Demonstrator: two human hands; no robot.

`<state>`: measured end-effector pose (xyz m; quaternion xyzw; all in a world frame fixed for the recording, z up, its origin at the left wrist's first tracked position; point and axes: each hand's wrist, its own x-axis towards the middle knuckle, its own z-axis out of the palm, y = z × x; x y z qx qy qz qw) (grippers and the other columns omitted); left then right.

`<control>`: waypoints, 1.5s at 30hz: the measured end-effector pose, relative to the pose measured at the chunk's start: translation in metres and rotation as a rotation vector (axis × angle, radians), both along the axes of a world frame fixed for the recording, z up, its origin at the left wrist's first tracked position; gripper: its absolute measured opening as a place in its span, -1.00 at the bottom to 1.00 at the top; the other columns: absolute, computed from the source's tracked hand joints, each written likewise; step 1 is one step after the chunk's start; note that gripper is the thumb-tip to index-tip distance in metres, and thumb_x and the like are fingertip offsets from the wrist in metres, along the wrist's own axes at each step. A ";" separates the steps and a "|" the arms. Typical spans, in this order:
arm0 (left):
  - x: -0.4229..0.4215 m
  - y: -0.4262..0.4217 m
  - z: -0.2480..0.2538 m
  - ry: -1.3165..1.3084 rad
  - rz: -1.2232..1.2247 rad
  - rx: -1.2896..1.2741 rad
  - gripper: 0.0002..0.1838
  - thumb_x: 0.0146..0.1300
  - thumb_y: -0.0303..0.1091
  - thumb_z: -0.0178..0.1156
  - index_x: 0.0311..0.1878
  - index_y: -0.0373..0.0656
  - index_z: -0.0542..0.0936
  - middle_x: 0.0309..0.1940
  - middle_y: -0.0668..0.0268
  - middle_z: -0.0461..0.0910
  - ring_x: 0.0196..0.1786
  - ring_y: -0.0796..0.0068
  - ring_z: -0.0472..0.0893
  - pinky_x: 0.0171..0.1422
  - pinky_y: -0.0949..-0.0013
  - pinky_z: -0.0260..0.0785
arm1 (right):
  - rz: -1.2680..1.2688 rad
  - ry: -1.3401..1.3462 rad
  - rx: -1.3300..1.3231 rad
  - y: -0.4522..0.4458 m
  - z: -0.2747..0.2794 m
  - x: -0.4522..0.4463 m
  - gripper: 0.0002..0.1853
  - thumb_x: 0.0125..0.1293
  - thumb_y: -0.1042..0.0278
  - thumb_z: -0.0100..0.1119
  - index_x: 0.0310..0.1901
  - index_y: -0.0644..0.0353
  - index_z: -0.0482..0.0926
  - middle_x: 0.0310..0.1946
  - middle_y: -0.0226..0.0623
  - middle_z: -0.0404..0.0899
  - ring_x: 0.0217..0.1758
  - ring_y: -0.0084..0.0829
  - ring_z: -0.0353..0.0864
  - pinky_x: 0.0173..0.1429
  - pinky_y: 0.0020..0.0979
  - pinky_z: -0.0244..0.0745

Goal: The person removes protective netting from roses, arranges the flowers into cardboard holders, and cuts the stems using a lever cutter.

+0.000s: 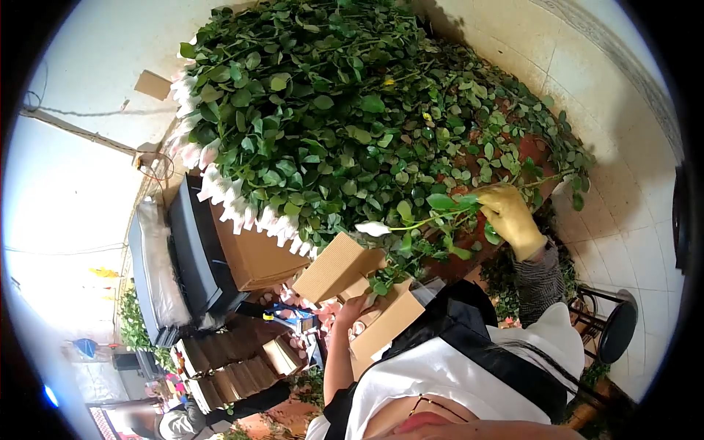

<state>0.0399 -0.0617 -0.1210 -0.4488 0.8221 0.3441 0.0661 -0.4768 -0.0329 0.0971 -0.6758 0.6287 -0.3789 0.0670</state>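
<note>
My right hand (511, 218), in a yellow glove, is closed around the leafy stem of a rose (374, 229) with a white bud. The stem lies roughly level, its bud pointing left toward my other side. My bare left hand (352, 308) is closed at the edge of folded brown cardboard (339, 268), with green leaves beside it; its fingertips are partly hidden. Another cardboard flap (389, 323) stands just right of that hand. Beyond both hands spreads a large heap of leafy rose stems (315, 125), with white wrapped buds (238, 209) lined along its left side.
Left of the heap are a cardboard box (257, 257) and a dark grey bin-like object (194, 253). Stacked cardboard sheets (238, 374) lie lower left, near pink petals (293, 297). A black stool (616, 326) stands at right. Another person (183, 422) is at lower left.
</note>
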 end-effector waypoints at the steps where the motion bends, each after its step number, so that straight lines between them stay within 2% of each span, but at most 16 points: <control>1: -0.005 -0.001 0.009 0.018 0.042 0.055 -0.46 0.46 -0.15 0.17 0.36 -0.30 0.43 0.08 0.06 0.66 0.06 0.13 0.69 0.15 0.14 0.55 | 0.028 -0.130 0.014 0.005 0.012 0.001 -0.72 0.06 0.68 0.27 -0.16 0.22 0.69 -0.30 -0.17 0.70 -0.26 -0.19 0.67 -0.18 -0.20 0.58; 4: -0.024 -0.002 0.048 -0.256 -0.205 -0.154 -0.43 0.43 -0.12 0.21 0.35 -0.31 0.45 0.03 0.16 0.70 0.07 0.31 0.69 0.14 0.18 0.56 | 0.306 -0.037 0.070 -0.004 -0.017 0.000 -0.62 -0.01 0.67 0.41 -0.10 0.13 0.72 -0.28 -0.25 0.71 -0.12 -0.28 0.67 -0.11 -0.24 0.62; 7: 0.014 -0.004 -0.029 0.572 0.464 0.682 -0.36 0.49 -0.08 0.16 0.49 -0.22 0.31 0.01 0.21 0.70 0.03 0.35 0.69 0.12 0.22 0.55 | 0.356 0.181 0.261 -0.015 -0.101 0.052 -0.64 0.12 0.66 0.23 -0.13 -0.02 0.77 -0.25 -0.33 0.75 -0.23 -0.24 0.72 0.02 -0.20 0.61; 9: 0.017 -0.017 -0.038 0.510 0.756 1.054 -0.30 0.56 -0.10 0.07 0.60 -0.19 0.10 0.23 0.21 0.57 0.19 0.31 0.62 0.28 0.24 0.50 | 0.307 0.391 0.351 -0.009 -0.154 0.084 -0.80 0.15 0.52 0.19 -0.28 -0.04 0.72 -0.40 -0.33 0.65 -0.24 -0.26 0.65 0.05 -0.20 0.52; 12: -0.020 -0.004 0.041 0.727 0.783 1.200 -0.26 0.54 -0.09 0.11 0.60 -0.21 0.08 0.35 0.23 0.46 0.21 0.27 0.61 0.33 0.22 0.48 | 0.284 0.556 0.306 0.009 -0.208 0.102 -0.93 0.13 0.43 0.18 -0.34 0.03 0.61 -0.38 -0.32 0.55 -0.18 -0.27 0.56 0.08 -0.23 0.44; 14: -0.020 0.000 0.041 0.507 0.676 1.011 -0.24 0.51 -0.09 0.17 0.59 -0.21 0.11 0.40 0.22 0.42 0.19 0.29 0.62 0.32 0.21 0.47 | 0.271 0.547 0.324 0.018 -0.224 0.105 -0.89 0.15 0.44 0.18 -0.28 0.03 0.62 -0.28 -0.30 0.58 -0.08 -0.27 0.56 0.13 -0.23 0.44; 15: -0.030 0.007 0.052 0.395 0.596 0.861 -0.21 0.45 -0.10 0.23 0.58 -0.23 0.12 0.36 0.17 0.45 0.19 0.26 0.61 0.30 0.19 0.47 | 0.287 0.129 0.205 0.019 -0.272 0.102 -0.87 0.18 0.47 0.16 -0.25 0.05 0.64 -0.28 -0.28 0.59 -0.08 -0.20 0.60 0.22 -0.18 0.43; 18: -0.047 0.021 0.041 0.107 0.460 0.460 -0.16 0.27 -0.16 0.37 0.50 -0.29 0.23 0.17 -0.05 0.58 0.21 0.17 0.60 0.28 0.18 0.45 | 0.466 0.487 0.771 -0.007 -0.158 0.086 -0.69 0.37 0.28 0.17 0.12 0.03 0.58 -0.14 -0.19 0.66 -0.02 -0.15 0.65 0.25 -0.05 0.50; 22: -0.036 0.035 0.011 0.247 0.528 0.344 -0.24 0.18 -0.19 0.37 0.39 -0.27 0.31 0.12 -0.17 0.58 0.18 0.01 0.59 0.30 0.17 0.42 | 0.415 -0.153 0.571 -0.097 -0.081 0.045 -0.56 0.42 0.23 0.20 0.31 -0.03 0.48 0.26 -0.16 0.57 0.23 -0.16 0.62 0.25 -0.11 0.55; 23: -0.032 0.036 -0.001 0.241 0.518 0.327 -0.24 0.18 -0.20 0.37 0.40 -0.27 0.31 0.16 -0.17 0.56 0.21 -0.02 0.57 0.32 0.15 0.40 | 0.366 -0.160 0.219 -0.126 -0.067 0.038 -0.50 0.41 0.29 0.19 0.37 0.00 0.43 0.32 -0.14 0.52 0.30 -0.20 0.58 0.33 -0.16 0.52; 27: -0.040 0.034 0.028 0.203 0.393 0.120 -0.23 0.17 -0.24 0.41 0.41 -0.23 0.31 0.25 -0.16 0.48 0.29 -0.12 0.50 0.39 0.09 0.35 | -0.071 0.093 -0.117 -0.274 -0.052 -0.009 -0.42 0.31 0.38 0.27 0.37 0.07 0.40 0.16 -0.06 0.60 0.12 -0.01 0.61 0.22 -0.10 0.54; 28: -0.040 0.037 0.027 0.212 0.432 0.134 -0.24 0.19 -0.28 0.40 0.41 -0.23 0.30 0.26 -0.14 0.48 0.30 -0.03 0.51 0.39 0.13 0.37 | -0.181 0.247 0.135 -0.288 -0.010 -0.011 -0.37 0.30 0.37 0.27 0.41 0.10 0.34 0.24 -0.03 0.53 0.22 -0.01 0.55 0.32 -0.10 0.47; 29: -0.046 0.039 0.035 0.285 0.495 0.195 -0.25 0.20 -0.31 0.40 0.42 -0.23 0.30 0.27 -0.11 0.47 0.31 0.03 0.51 0.39 0.16 0.38 | -0.240 0.375 -0.034 -0.324 -0.025 -0.027 -0.33 0.28 0.34 0.29 0.42 0.16 0.30 0.30 -0.01 0.47 0.31 -0.01 0.47 0.40 -0.10 0.38; 36: -0.040 0.037 0.027 0.264 0.547 0.271 -0.23 0.18 -0.33 0.40 0.44 -0.21 0.30 0.24 -0.10 0.48 0.29 0.05 0.53 0.36 0.18 0.41 | -0.334 0.580 0.187 -0.410 -0.084 -0.047 -0.56 0.38 0.42 0.08 0.29 0.21 0.47 0.06 -0.05 0.64 0.15 -0.10 0.62 0.24 -0.16 0.51; 39: -0.027 0.043 0.000 0.364 0.563 0.289 -0.23 0.20 -0.33 0.38 0.45 -0.21 0.29 0.24 -0.11 0.47 0.26 0.04 0.53 0.33 0.17 0.41 | -0.378 0.548 -0.071 -0.377 -0.088 -0.056 -0.80 0.34 0.41 0.09 -0.09 0.22 0.65 -0.27 -0.09 0.70 -0.14 -0.14 0.72 -0.08 -0.18 0.60; 45: -0.016 0.038 -0.019 0.472 0.608 0.432 -0.25 0.20 -0.45 0.32 0.47 -0.20 0.28 0.18 0.03 0.50 0.14 0.27 0.55 0.23 0.29 0.46 | -0.258 0.725 0.235 -0.236 -0.018 -0.043 -0.75 0.19 0.55 0.22 -0.12 0.01 0.69 -0.16 -0.29 0.70 0.00 -0.22 0.67 0.13 -0.20 0.55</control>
